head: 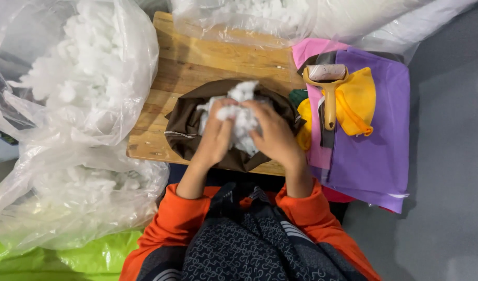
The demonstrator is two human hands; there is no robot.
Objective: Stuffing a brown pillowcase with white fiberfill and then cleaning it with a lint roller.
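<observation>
Big clear plastic bags (88, 78) of fluffy white fibre crowd the wooden worktop (197, 62) on the left. On the right, a yellow-handled lint roller (328, 91) lies on purple fabric (379, 145). At centre, left hand (216, 136) and right hand (274, 136) each close their grip on white stuffing (242, 112) in a brown fabric cover (184, 125).

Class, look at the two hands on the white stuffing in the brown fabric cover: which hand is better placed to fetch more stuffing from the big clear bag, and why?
Probably the left hand: the large clear bag of stuffing sits on its side, while the right hand lies toward the purple fabric.
</observation>
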